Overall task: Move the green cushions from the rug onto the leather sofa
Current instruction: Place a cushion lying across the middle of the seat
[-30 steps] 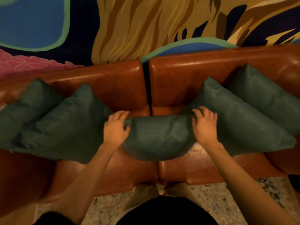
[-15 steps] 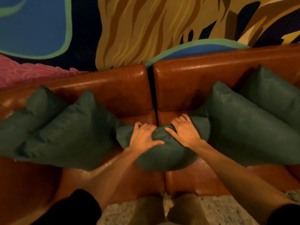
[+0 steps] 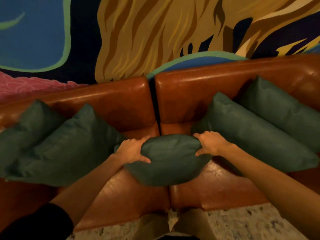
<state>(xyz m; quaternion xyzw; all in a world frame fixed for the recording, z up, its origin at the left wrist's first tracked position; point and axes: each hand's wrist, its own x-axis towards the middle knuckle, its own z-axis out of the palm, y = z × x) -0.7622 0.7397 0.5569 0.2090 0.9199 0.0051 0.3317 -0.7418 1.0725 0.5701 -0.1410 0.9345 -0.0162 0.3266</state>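
Softness and lightness are judged of the middle cushion [image 3: 170,158], gripped at its ends by the curled left hand [image 3: 132,150] and right hand [image 3: 212,144]; those ends are best held.

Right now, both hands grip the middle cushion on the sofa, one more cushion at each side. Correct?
No: the head view shows two at each side, left pair and right pair. Left hand and right hand grip the middle cushion on the sofa.
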